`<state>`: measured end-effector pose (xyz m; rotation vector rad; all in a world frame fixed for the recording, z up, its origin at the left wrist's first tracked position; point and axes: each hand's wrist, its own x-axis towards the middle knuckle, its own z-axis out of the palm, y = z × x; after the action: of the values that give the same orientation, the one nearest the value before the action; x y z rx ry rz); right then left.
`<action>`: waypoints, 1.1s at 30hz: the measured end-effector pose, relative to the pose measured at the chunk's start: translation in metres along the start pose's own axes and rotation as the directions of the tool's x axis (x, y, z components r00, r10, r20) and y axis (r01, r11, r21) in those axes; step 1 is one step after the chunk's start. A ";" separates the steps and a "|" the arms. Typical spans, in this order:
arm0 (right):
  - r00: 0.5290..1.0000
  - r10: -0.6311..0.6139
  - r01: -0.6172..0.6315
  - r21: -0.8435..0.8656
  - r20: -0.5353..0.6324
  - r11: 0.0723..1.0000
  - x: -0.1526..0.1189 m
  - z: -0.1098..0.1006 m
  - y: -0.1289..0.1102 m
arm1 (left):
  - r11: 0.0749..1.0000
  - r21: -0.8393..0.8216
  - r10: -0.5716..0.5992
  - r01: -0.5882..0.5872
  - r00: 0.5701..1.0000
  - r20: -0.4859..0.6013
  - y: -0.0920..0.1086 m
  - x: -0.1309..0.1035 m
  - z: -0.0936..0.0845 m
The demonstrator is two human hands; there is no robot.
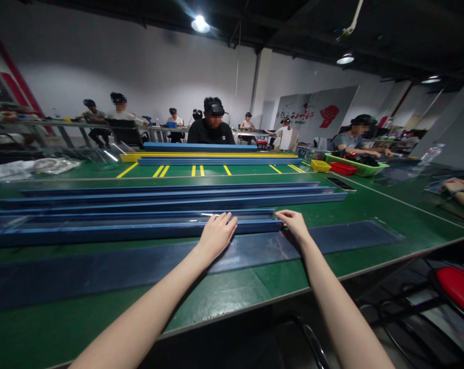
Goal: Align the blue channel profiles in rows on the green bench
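A long blue channel lies across the green table, with a shiny clear strip along its inside. Palm down, my left hand rests over the channel near its right end, fingers stretched out and holding nothing. At that end, the thumb and fingers of my right hand are closed on the channel's tip. Whether they also pinch the clear strip, I cannot tell. Beneath my forearms a flat dark blue strip lies along the near side of the table.
More blue channels lie just beyond. Farther back are yellow and blue lengths, a phone, a yellow bin, a red bin and a green basket. A person sits opposite; a red stool stands right.
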<state>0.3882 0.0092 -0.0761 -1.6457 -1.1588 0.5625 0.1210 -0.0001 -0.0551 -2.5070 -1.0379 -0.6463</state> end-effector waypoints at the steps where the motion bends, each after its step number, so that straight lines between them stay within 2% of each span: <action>1: 1.000 -0.001 0.000 -0.026 -0.016 1.000 0.001 0.001 0.001 | 1.000 0.001 -0.006 0.006 1.000 0.021 0.000 0.000 -0.001; 5: 0.998 0.001 -0.008 -0.119 -0.061 0.993 0.001 0.003 0.002 | 1.000 0.022 -0.018 0.016 0.995 0.100 0.001 0.002 -0.008; 17: 0.998 0.054 -0.058 -0.215 -0.024 0.975 -0.006 0.003 -0.009 | 0.998 -0.013 -0.064 0.068 0.978 0.200 0.003 0.006 -0.016; 33: 0.998 0.066 -0.068 -0.207 -0.017 0.976 -0.010 0.003 -0.013 | 0.995 -0.017 -0.088 0.094 0.970 0.225 0.002 0.007 -0.016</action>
<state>0.3757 0.0026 -0.0668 -1.8696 -1.1900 0.4878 0.1221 -0.0056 -0.0381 -2.6142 -1.2364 -0.4112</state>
